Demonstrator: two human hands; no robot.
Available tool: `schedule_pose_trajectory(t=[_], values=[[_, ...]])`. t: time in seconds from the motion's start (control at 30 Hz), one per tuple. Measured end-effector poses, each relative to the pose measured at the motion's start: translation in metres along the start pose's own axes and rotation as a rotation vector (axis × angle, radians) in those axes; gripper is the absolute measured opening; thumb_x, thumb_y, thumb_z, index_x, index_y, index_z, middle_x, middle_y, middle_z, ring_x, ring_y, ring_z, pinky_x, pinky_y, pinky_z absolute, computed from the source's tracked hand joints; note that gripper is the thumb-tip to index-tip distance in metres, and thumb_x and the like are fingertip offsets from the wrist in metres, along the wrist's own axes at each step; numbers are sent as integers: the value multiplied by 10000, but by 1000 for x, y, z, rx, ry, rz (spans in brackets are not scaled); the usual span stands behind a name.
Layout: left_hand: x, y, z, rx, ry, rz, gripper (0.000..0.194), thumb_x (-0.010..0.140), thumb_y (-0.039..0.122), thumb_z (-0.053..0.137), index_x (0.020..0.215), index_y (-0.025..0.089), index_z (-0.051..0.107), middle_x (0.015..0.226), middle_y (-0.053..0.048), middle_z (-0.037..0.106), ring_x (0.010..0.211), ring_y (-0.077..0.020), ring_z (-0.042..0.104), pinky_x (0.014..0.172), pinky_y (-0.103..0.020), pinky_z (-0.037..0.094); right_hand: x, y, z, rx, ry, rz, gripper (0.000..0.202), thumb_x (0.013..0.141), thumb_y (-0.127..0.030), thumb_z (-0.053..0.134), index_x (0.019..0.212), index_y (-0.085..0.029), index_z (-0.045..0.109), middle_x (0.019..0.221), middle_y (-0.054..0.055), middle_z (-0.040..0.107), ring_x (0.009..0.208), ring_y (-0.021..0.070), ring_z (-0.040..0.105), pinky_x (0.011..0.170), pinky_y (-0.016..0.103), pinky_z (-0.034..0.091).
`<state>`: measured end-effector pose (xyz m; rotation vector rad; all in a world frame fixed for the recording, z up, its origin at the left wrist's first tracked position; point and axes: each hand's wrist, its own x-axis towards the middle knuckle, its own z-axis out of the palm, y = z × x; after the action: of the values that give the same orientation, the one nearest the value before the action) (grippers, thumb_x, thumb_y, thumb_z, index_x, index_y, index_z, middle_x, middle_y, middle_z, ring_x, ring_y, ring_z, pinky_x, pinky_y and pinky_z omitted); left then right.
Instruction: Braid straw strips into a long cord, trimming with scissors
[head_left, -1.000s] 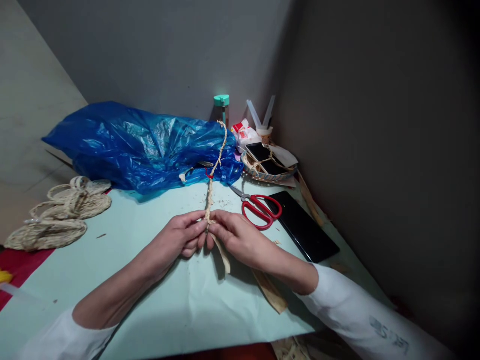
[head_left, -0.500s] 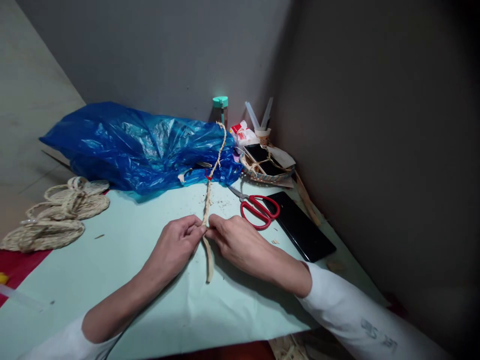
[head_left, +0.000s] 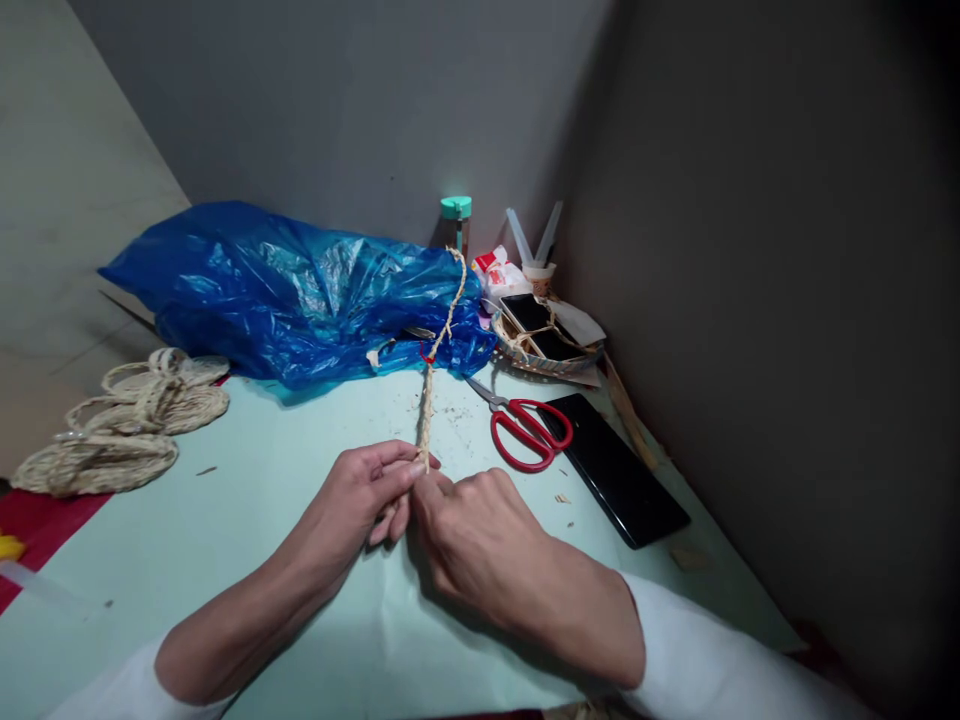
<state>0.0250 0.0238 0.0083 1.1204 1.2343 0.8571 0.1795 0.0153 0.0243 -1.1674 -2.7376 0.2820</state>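
A thin braided straw cord (head_left: 427, 405) runs from the blue bag's right end toward me, with a bit of red tie around it partway along. My left hand (head_left: 375, 492) pinches its near end between thumb and fingers. Right beside it, my right hand (head_left: 472, 530) is closed at the same spot, thumb and bent fingers on the cord's end. The cord's loose tail is hidden behind the hands. Red-handled scissors (head_left: 529, 430) lie partly open just beyond my right hand.
A large blue plastic bag (head_left: 292, 290) spans the back. Woven straw sandals (head_left: 105, 462) sit at the left. To the right are a black tablet-like slab (head_left: 622, 475), a basket (head_left: 551, 360) holding a phone (head_left: 536, 325), a cup (head_left: 540, 278) and a green-lidded bottle (head_left: 456, 215).
My right hand has come nearer and turned over, knuckles up, at the cord's end. The tail that hung below the hands is no longer visible. The view has shifted slightly left.
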Motion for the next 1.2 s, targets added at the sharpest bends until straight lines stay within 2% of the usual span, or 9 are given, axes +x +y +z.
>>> schedule_pose_trajectory(t=[0.1, 0.2, 0.27, 0.37, 0.47, 0.67, 0.93, 1.03, 1.2], values=[[0, 2, -1, -27, 20, -4, 220, 780, 348, 654, 790, 129, 643, 427, 73, 432, 376, -31, 293, 395, -173, 152, 2, 7, -6, 91, 29, -1, 217, 891, -233, 439, 944, -150, 633, 738, 65, 671, 506, 141, 457, 540, 313, 134], [-2, 6, -2, -108, 42, -23, 203, 735, 318, 702, 807, 135, 655, 532, 46, 533, 408, -26, 335, 410, -162, 203, 6, 19, -18, 319, 169, 152, 330, 940, -405, 424, 803, -176, 619, 673, 29, 644, 550, 129, 494, 550, 278, 224], [-3, 8, -2, -157, 27, -39, 196, 730, 295, 705, 845, 140, 667, 643, 7, 620, 474, -47, 444, 451, -161, 292, 11, 25, -22, 482, 229, 242, 293, 936, -388, 451, 807, -167, 594, 718, 28, 648, 630, 130, 536, 595, 257, 295], [-3, 8, -2, -201, -47, -34, 166, 757, 253, 675, 886, 149, 668, 765, -30, 672, 644, -103, 577, 594, -190, 427, 17, 31, -14, 822, 87, 184, 239, 962, -323, 414, 839, -167, 548, 749, 16, 639, 681, 117, 560, 648, 234, 362], [-3, 8, -1, -221, -79, -27, 154, 752, 214, 666, 895, 158, 651, 763, -20, 658, 672, -114, 585, 649, -211, 457, 21, 32, 3, 1011, -16, 141, 278, 982, -327, 369, 789, -178, 502, 695, -12, 584, 598, 92, 509, 616, 219, 370], [-4, 6, 0, -172, -51, -18, 209, 746, 269, 691, 901, 186, 577, 683, 22, 606, 645, -111, 561, 607, -195, 429, 25, 32, 21, 989, 122, 168, 233, 947, -301, 438, 796, -171, 558, 732, -2, 596, 691, 112, 523, 654, 216, 370], [3, -3, -8, 64, -38, -29, 272, 711, 373, 696, 843, 183, 552, 552, 49, 550, 480, -94, 419, 476, -200, 286, 21, 26, 9, 833, 158, 260, 208, 898, -243, 460, 715, -169, 525, 679, -13, 618, 636, 101, 512, 613, 209, 352], [1, 0, -7, 122, -24, -45, 302, 679, 397, 698, 849, 199, 546, 445, 88, 433, 447, -104, 367, 471, -208, 279, 19, 25, 6, 816, 164, 289, 190, 890, -267, 482, 740, -166, 542, 695, -5, 630, 652, 107, 526, 597, 206, 350], [-3, 8, -5, 146, -18, -77, 340, 623, 449, 708, 793, 210, 536, 408, 86, 431, 423, -104, 333, 458, -205, 247, 18, 25, 10, 828, 203, 278, 174, 881, -280, 497, 767, -161, 553, 679, 1, 627, 647, 112, 536, 574, 202, 345]])
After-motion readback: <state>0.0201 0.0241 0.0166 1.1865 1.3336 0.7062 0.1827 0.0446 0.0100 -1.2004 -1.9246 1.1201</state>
